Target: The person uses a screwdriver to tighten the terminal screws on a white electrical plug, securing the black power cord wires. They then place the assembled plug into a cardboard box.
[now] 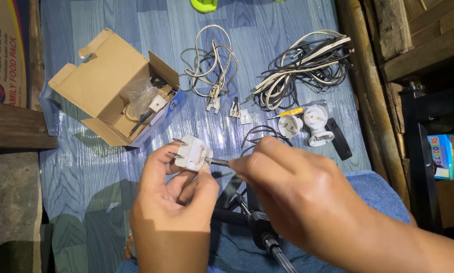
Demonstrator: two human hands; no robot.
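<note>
Left hand (171,202) fingers clamped on white plug (192,152), near centre, prongs pointing far-left. Right hand (282,187) fingers pinched on thin screwdriver (218,162), tip at plug face. Best kept square in screw, plug steady, pressure light. Open cardboard box (105,81) far left.

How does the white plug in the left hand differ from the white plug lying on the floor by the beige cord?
The held plug is raised in the left hand, prongs pointing up-left, with a thin metal tool from the right hand at it; no cord shows. The floor plug lies untouched, joined to the coiled beige cord. It looks smaller. Both are white with metal prongs.
</note>
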